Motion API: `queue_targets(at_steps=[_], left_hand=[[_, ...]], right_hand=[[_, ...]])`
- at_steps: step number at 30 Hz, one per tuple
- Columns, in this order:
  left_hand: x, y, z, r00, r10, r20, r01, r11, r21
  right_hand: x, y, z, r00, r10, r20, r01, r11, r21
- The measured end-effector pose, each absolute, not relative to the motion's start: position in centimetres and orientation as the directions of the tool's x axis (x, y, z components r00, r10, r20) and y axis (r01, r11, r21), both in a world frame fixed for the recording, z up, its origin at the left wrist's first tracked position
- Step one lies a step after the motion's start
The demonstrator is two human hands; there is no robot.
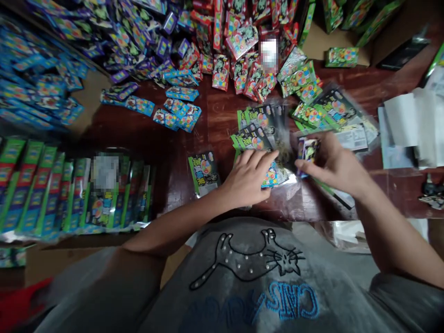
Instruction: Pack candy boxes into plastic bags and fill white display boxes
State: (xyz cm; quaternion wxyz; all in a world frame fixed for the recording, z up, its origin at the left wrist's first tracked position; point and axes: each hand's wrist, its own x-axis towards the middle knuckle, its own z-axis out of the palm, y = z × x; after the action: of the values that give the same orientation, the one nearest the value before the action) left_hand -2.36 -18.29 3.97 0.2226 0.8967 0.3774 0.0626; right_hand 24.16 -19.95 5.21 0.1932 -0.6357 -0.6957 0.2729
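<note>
Far left: blue heap (38, 78), grouped by colour, apparently to keep kinds apart; too many and too blurred to count.

Lower left: green row (52, 194), stood on edge inside clear wrap, probably for dense storage; roughly nine edges visible.

Centre left, on the table (215, 115): loose blue packs (173, 108), lying flat and overlapping; about eight, edges uncertain.

Just left of the wrist: single pack (204, 172), green, flat, face up, set apart from the rest; count one.

Left hand (248, 178): palm down, fingers spread and nearly straight, nothing enclosed. Pressed flat on the near end of the clear bag (294, 196), seemingly to pin it against sliding.

Just beyond the fingertips: fan (258, 129) of green-black packs, overlapped so each face shows; at least four, blurred.

Top centre: red packs (239, 51), heaped together; not countable.

Right hand (333, 164): thumb and forefinger closed in a pinch on the small pack (308, 150); remaining fingers curled under. Small pack held upright just above the clear bag, just beside the left fingertips; count one. Pinch grip likely chosen for fine placement.

Far right: white papers (409, 125), stacked clear of the packs; count unclear.

Top right: box (322, 41), cardboard, open; count one.
</note>
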Motion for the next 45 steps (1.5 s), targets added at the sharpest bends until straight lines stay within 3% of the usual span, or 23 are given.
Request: queue_targets(at_steps=[3, 5, 7, 9, 12, 15, 20, 24, 28, 33, 39, 45], left_hand=[[-4.8, -18.8, 3.4, 0.679, 0.716, -0.165, 0.704, -0.571, 0.422], [-6.6, -18.8, 3.6, 0.691, 0.698, -0.186, 0.702, -0.589, 0.400], [-9.0, -18.6, 4.7, 0.742, 0.646, -0.180, 0.661, -0.660, 0.356], [-12.1, -18.5, 6.1, 0.805, 0.558, -0.202, 0.593, -0.755, 0.279], [-16.4, -18.6, 7.4, 0.836, 0.464, -0.294, 0.522, -0.837, 0.165], [-18.5, -18.5, 6.7, 0.862, 0.380, -0.336, 0.449, -0.880, 0.157], [-18.7, -18.0, 5.6, 0.896, 0.334, -0.293, 0.394, -0.903, 0.174], [-18.1, -19.1, 6.3, 0.782, 0.584, -0.217, 0.618, -0.771, 0.151], [-16.4, -21.2, 5.0, 0.601, 0.788, -0.133, 0.792, -0.564, 0.234], [-15.8, -22.5, 2.2, 0.518, 0.848, -0.113, 0.826, -0.462, 0.324], [-17.5, -22.5, 0.9, 0.637, 0.754, -0.163, 0.744, -0.545, 0.386], [-18.2, -22.5, -0.1, 0.640, 0.748, -0.177, 0.746, -0.549, 0.376]], right_hand=[[20.3, -21.5, 3.0, -0.126, 0.935, -0.333, 0.821, -0.090, -0.563], [18.9, -21.7, 2.3, -0.120, 0.917, -0.380, 0.888, -0.072, -0.454], [19.3, -21.5, 2.3, -0.151, 0.948, -0.281, 0.931, 0.041, -0.361], [20.6, -21.1, 2.3, -0.330, 0.938, -0.109, 0.899, 0.276, -0.341], [21.6, -20.3, 1.4, -0.673, 0.736, 0.070, 0.662, 0.643, -0.385], [20.2, -19.4, -0.8, -0.786, 0.603, 0.132, 0.507, 0.753, -0.419], [18.2, -19.2, -2.7, -0.751, 0.608, 0.257, 0.467, 0.765, -0.443], [18.5, -21.0, -0.8, -0.509, 0.763, 0.398, 0.618, 0.646, -0.448], [16.9, -23.2, 0.6, -0.297, 0.903, 0.312, 0.777, 0.418, -0.471], [14.6, -24.1, -0.4, -0.455, 0.866, 0.207, 0.676, 0.488, -0.552], [14.1, -22.9, -1.6, -0.695, 0.703, 0.150, 0.499, 0.623, -0.602], [17.7, -22.0, -1.1, -0.687, 0.724, 0.061, 0.604, 0.616, -0.505]])
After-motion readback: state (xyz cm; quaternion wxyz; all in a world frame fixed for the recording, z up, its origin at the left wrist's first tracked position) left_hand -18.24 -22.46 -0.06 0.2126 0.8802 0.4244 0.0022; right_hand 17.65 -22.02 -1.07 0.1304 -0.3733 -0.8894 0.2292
